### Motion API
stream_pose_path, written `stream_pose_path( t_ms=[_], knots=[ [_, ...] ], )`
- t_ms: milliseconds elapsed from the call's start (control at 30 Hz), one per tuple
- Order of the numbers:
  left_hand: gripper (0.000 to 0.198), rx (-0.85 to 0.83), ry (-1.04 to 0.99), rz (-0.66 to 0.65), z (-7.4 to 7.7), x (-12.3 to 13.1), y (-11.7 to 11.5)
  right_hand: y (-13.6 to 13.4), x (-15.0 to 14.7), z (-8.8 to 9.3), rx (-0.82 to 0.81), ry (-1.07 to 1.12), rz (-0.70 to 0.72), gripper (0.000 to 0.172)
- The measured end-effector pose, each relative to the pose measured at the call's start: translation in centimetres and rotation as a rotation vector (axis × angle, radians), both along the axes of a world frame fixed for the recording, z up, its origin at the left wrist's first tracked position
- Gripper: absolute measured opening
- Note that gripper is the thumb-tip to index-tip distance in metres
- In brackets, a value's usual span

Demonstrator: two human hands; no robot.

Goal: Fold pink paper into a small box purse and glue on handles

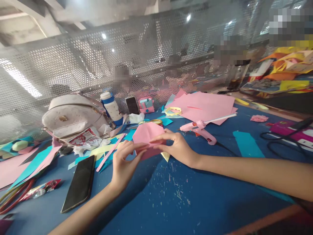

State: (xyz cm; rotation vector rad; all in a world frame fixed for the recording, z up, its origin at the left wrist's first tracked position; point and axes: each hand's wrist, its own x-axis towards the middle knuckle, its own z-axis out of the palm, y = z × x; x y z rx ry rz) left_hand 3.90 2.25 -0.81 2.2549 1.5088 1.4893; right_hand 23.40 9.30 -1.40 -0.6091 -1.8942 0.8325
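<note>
A folded piece of pink paper (148, 131) is held up above the blue table (151, 202) between my two hands. My left hand (126, 163) pinches its lower left edge with thumb and fingers. On the other side, my right hand (179, 147) grips the right part, its fingertips lying across the front fold. A small pale yellow paper piece (165, 156) shows just under the right fingers. Right of my hands lies a pink glue gun (199, 130) with a white glue stick out of its back. Some of the paper's lower part is hidden by my fingers.
A dark smartphone (79, 182) lies at left. Behind stand a pale backpack (73, 112), a bottle (111, 106) and a perforated metal screen (137, 49). Pink sheets (205, 102) are stacked at the back; blue strips (248, 143) and a purple object (290, 133) with a black cable lie right.
</note>
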Motion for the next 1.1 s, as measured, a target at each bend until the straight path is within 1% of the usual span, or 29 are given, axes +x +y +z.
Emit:
stream_pose_path(
  t_ms=[67,167,233,367,433,500,567,667,767,900,1000,1100],
  knots=[
    [0.014,0.019,-0.011,0.02,0.4,0.0,0.1,-0.1,-0.6,0.6,-0.053,0.035,0.017,0.016],
    [0.014,0.04,-0.034,0.044,1.1,-0.1,0.2,-0.4,-1.1,1.5,-0.086,0.054,0.032,0.017],
    [0.014,0.022,-0.09,0.065,1.5,-0.1,0.2,-0.7,-1.3,1.9,-0.116,0.077,0.038,0.017],
    [0.009,-0.063,-0.279,0.071,2.0,0.0,0.5,-1.0,-1.5,2.0,-0.221,0.149,0.053,0.021],
    [0.007,-0.078,-0.332,0.052,2.1,0.0,0.4,-0.9,-1.5,1.8,-0.236,0.171,0.049,0.025],
    [0.007,-0.079,-0.325,0.03,2.1,-0.1,0.2,-0.9,-1.3,1.7,-0.209,0.17,0.042,0.027],
    [0.01,-0.073,-0.282,0.02,2.0,-0.2,0.0,-0.9,-1.1,1.6,-0.158,0.145,0.03,0.026],
    [0.016,-0.039,-0.207,0.049,1.8,-0.5,-0.3,-1.0,-0.9,1.7,-0.084,0.111,-0.009,0.021],
    [0.013,0.027,-0.106,0.076,1.6,-0.6,-0.4,-1.2,-0.8,1.5,-0.03,0.113,-0.048,0.014],
    [0.007,0.079,-0.033,0.04,1.3,-0.6,-0.2,-1.3,-0.6,1.3,-0.013,0.096,-0.06,0.009],
    [0.006,0.083,-0.049,0.016,1.2,-0.5,-0.1,-1.1,-0.4,1.0,-0.012,0.078,-0.05,0.012],
    [0.006,0.071,-0.109,0.005,1.1,-0.4,-0.1,-0.7,-0.2,0.8,0.063,0.067,-0.066,0.021]
  ],
)
